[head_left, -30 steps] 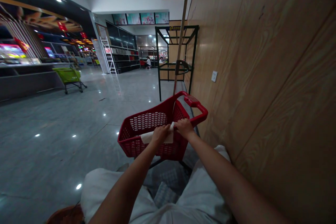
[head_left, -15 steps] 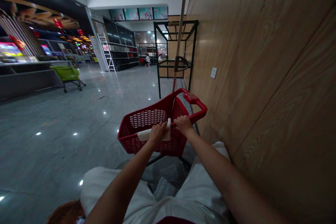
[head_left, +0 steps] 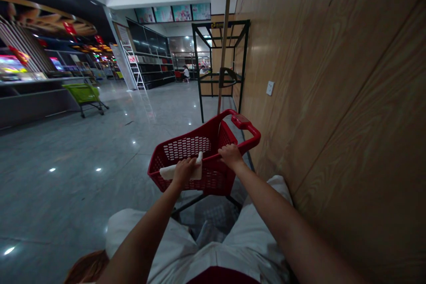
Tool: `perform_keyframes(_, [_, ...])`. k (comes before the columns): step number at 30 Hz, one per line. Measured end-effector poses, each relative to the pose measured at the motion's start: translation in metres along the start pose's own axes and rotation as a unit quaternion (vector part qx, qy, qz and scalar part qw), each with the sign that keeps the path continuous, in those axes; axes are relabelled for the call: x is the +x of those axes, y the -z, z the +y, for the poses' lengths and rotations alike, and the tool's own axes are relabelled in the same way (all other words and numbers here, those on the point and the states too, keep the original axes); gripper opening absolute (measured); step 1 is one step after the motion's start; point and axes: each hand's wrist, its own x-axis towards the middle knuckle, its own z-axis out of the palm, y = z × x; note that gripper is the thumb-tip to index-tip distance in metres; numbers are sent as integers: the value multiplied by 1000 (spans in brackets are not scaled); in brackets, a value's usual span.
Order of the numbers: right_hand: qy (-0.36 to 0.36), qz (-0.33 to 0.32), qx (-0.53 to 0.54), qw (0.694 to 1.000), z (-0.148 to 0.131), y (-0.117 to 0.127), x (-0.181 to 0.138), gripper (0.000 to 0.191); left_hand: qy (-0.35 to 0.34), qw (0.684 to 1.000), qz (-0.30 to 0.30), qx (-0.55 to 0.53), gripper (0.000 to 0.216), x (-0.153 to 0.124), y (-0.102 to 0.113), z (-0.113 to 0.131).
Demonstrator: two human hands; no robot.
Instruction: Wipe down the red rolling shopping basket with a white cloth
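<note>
A red plastic shopping cart point(head_left: 186, 147) with lattice sides stands right in front of my knees, its handle toward the right. On its near rim my left hand point(head_left: 185, 170) presses a white cloth point(head_left: 196, 173), which is draped over the edge, fingers closed over it. My right hand point(head_left: 230, 155) grips the same rim farther right, close to where the handle begins. The undersides of both hands are hidden.
A wood-panelled wall point(head_left: 319, 97) with a white socket point(head_left: 270, 88) runs close along my right. Behind the cart a dark metal frame rack point(head_left: 199, 75) and a tall pole point(head_left: 226, 22) stand. A green cart point(head_left: 81, 93) is parked at left; a ladder point(head_left: 133, 66) leans farther back.
My left hand has slid left along the cart's rim, taking the white cloth with it. The right hand keeps its grip at nearly the same place. The view has shifted slightly.
</note>
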Motion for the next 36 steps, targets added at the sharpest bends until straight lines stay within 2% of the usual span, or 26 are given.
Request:
perform_keyframes(3, [-4, -3, -2, 1000, -1, 0, 0, 22, 26, 999, 19, 11, 31, 7, 0, 21])
perform_keyframes(8, [-16, 4, -6, 1000, -3, -2, 1, 15, -1, 1000, 5, -16, 27, 42, 2, 80])
perform_keyframes(10, [-20, 8, -7, 1000, -3, -3, 1, 17, -2, 1000, 6, -23, 25, 48, 2, 88])
perform_keyframes(12, [-13, 8, -4, 1000, -2, -4, 0, 16, -12, 1000, 1, -27, 24, 46, 2, 82])
perform_keyframes(16, [-1, 14, 1, 1000, -1, -3, -1, 17, -20, 999, -30, -13, 24, 23, 4, 39])
perform_keyframes(19, [0, 14, -1, 1000, -2, -3, 0, 23, -6, 1000, -27, 5, 25, 4, 4, 10])
perform_keyframes(21, [-1, 13, 0, 1000, -3, -4, 0, 25, 8, 1000, -15, 13, 25, -2, 3, 2])
perform_keyframes(24, [-6, 15, 0, 1000, -5, -4, 1, 24, 29, 999, 3, 12, 23, 4, 0, 10])
perform_keyframes(29, [-18, 10, -13, 1000, -8, -4, 2, 13, -6, 999, 9, -30, 23, 35, -2, 59])
perform_keyframes(32, [-28, 0, -22, 999, -10, -5, 2, 19, -18, 999, 17, -46, 25, 47, -2, 79])
perform_keyframes(34, [-24, -1, -20, 1000, -10, -4, 0, 19, -31, 998, 25, -48, 27, 46, -3, 77])
perform_keyframes(36, [-16, 2, -14, 1000, -10, -2, -2, 15, -50, 997, 27, -43, 27, 37, -5, 61])
